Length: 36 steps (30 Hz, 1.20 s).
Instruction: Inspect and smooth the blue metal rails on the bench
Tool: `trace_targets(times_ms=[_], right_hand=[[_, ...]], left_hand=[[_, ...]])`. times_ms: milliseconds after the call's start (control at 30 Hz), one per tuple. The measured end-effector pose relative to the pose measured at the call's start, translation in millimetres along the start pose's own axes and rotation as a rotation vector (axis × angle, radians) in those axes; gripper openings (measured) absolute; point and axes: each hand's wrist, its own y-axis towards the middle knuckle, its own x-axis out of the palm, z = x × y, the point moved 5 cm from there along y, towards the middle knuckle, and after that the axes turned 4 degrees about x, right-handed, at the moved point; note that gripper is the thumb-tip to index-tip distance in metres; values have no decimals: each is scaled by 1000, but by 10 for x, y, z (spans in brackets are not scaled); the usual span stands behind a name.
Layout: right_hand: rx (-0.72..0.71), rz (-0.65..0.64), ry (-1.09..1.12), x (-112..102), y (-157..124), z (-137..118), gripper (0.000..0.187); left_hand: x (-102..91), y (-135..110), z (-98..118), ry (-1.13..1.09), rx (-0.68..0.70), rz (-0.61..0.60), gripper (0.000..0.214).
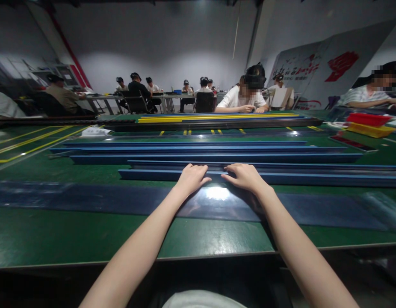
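Note:
A long blue channel-shaped strip (153, 174) lies across the green table before me, its hollow side up. My left hand (192, 178) grips its near wall, fingers curled over into the channel and thumb on the near side. A short distance to the right, my right hand (245, 176) holds the same wall in the same way, thumb pointing toward the left one. The fingertips of both hands are partly hidden inside the channel. Below my wrists, a clear, shiny flat sheet (98, 199) stretches along the table.
Beyond lie several more blue channel strips (214, 158), then yellow strips (217, 119) and a dark strip (217, 125). Red (366, 119) and yellow trays (371, 130) stand at right by a dark flat device (353, 143). A person (243, 96) works across the green table (89, 237).

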Motion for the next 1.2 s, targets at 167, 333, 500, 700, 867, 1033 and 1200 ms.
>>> trace_targets(times_ms=[167, 333, 500, 700, 867, 1033, 1200], right_hand=[[24, -7, -21, -27, -7, 44, 44], [-5, 4, -23, -8, -5, -22, 39], [-55, 12, 37, 33, 3, -89, 26], [-83, 38, 102, 12, 4, -115, 18], [-80, 35, 80, -2, 12, -126, 16], [-91, 43, 47, -11, 32, -128, 15], [-85, 27, 46, -29, 40, -106, 16]], left_hand=[[-57, -7, -11, 0, -52, -15, 33], [-81, -17, -36, 2, -105, -34, 38], [-75, -22, -52, -11, -112, -18, 38], [-130, -32, -70, 12, -90, 86, 37], [-138, -23, -73, -7, -93, 82, 36], [-129, -21, -71, -27, -89, 75, 34], [-139, -25, -63, -40, -57, 80, 31]])
